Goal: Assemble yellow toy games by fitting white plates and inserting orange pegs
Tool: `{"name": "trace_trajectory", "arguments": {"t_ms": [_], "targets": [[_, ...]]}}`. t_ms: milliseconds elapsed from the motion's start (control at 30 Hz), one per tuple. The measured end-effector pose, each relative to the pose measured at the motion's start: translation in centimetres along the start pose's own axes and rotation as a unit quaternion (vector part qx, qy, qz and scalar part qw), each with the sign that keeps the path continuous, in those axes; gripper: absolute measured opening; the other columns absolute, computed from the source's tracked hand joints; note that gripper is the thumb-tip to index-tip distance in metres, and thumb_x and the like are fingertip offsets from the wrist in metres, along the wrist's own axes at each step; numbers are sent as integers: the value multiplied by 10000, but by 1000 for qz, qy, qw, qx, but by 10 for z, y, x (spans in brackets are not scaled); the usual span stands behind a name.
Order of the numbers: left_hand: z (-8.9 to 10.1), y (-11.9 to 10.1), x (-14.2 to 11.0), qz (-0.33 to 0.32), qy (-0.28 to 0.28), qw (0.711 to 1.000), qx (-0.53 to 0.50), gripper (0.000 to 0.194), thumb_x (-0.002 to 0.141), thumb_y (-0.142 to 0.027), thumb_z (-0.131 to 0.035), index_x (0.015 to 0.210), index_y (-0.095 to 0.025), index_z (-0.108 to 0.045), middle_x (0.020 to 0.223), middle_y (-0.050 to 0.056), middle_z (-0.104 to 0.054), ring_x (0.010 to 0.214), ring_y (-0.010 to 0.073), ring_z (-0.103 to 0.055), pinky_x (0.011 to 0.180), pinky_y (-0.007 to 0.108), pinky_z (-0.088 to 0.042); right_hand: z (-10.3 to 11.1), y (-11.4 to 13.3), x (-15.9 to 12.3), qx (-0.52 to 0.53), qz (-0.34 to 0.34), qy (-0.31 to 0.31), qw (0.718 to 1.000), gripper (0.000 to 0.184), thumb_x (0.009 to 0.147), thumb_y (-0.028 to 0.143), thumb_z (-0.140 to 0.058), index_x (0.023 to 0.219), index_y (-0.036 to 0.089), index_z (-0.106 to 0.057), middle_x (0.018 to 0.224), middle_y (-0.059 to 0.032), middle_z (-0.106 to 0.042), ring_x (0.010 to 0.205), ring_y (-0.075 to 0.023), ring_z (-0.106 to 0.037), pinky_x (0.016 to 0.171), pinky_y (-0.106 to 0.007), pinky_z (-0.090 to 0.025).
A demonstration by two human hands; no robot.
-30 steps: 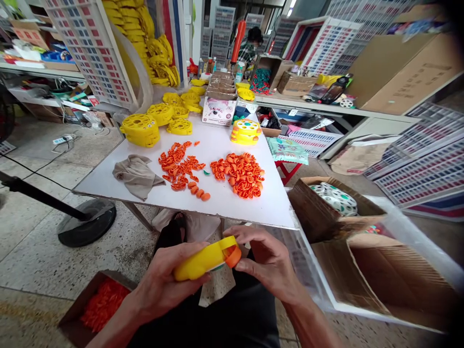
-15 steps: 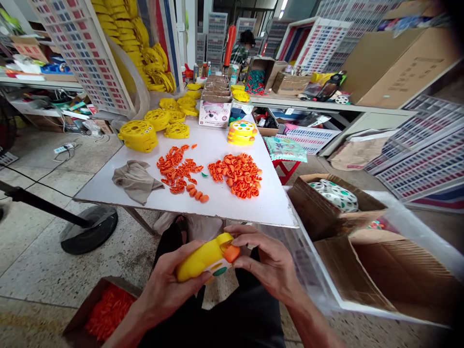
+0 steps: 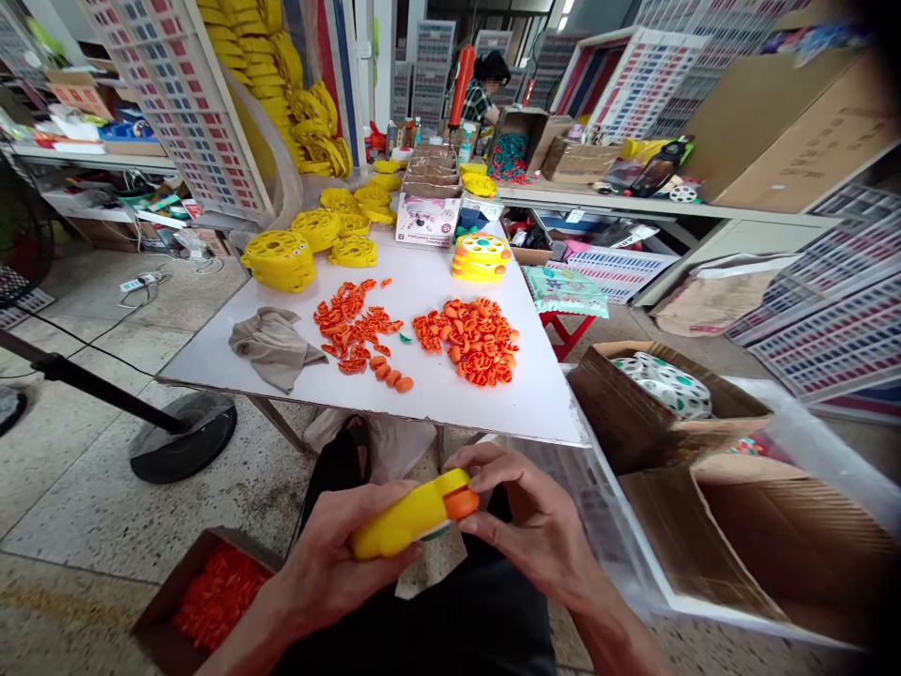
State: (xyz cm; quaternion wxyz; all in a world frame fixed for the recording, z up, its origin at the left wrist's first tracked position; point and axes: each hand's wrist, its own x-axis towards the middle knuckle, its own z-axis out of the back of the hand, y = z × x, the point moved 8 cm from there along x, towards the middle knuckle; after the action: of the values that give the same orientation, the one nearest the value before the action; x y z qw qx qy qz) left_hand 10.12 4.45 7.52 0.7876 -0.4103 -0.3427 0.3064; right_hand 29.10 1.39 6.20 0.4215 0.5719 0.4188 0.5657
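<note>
My left hand [image 3: 338, 563] grips a yellow plastic toy shell [image 3: 404, 519] over my lap, fingers wrapped under it. My right hand [image 3: 531, 526] pinches a small orange piece [image 3: 461, 504] against the shell's right end. In front of me stands a white table [image 3: 436, 394] with two heaps of orange parts, a flatter one [image 3: 352, 329] on the left and a thicker one [image 3: 473, 340] on the right. A few orange caps [image 3: 390, 374] lie loose near the front edge.
Yellow disc shells [image 3: 280, 258] and a finished stack [image 3: 480, 256] sit at the table's far side, with a grey cloth [image 3: 276, 345] at left. A box of orange parts [image 3: 215, 596] is on the floor by my left knee. Cardboard boxes [image 3: 662, 394] stand right. A person [image 3: 485, 89] works far back.
Both hands have turned the yellow shell slightly and shifted a little right; the orange piece stays pressed at its end. The view has swung slightly.
</note>
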Motion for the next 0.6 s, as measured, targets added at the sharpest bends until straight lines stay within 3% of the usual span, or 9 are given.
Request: {"name": "trace_trajectory", "arguments": {"t_ms": [100,200,267,367,467,600], "targets": [[2,-5,2,-12,0,1000,-7,471,779,-165,-815,1213,-287,-678,1042,9,-815,783,163,-762,714,211,-586,1,-5,0,42,-47,2,998,294,792,286,-856,999,283,-648,1108,-39,-722,1025,-205,-686,877,-313,-567],[2,-2,3,8,5,1000,-27,460,772,-177,-824,1205,-271,-701,1053,22,-816,793,175,-767,724,222,-601,-5,-10,2,56,-91,55,993,478,799,376,-846,1225,306,-643,1123,-48,-739,1021,-220,-698,883,-328,-569],[1,2,1,27,10,999,-45,457,783,-193,-815,1220,-264,-704,1071,29,-813,790,176,-763,717,224,-605,-8,-12,3,28,-94,85,992,447,825,412,-817,1237,301,-684,1110,-47,-754,1000,-222,-702,876,-321,-566],[-4,16,-2,88,30,994,-56,429,832,-257,-770,1255,-249,-694,1033,31,-811,722,163,-737,643,210,-592,-6,-17,6,-5,-91,65,994,308,847,429,-788,1112,275,-760,1024,-40,-765,918,-212,-702,821,-301,-569],[-7,30,-6,150,56,986,-50,444,859,-312,-738,1291,-237,-667,1006,28,-801,733,162,-723,645,205,-582,-9,-30,6,32,-127,61,990,308,857,429,-777,1118,268,-757,1006,-41,-762,915,-214,-706,804,-302,-573],[-9,29,-4,147,76,986,-27,433,876,-330,-717,1292,-237,-638,947,8,-774,690,130,-669,607,179,-530,-14,-38,2,94,-152,73,981,363,839,440,-793,1159,279,-737,1058,-41,-737,964,-218,-687,815,-293,-559]]}}
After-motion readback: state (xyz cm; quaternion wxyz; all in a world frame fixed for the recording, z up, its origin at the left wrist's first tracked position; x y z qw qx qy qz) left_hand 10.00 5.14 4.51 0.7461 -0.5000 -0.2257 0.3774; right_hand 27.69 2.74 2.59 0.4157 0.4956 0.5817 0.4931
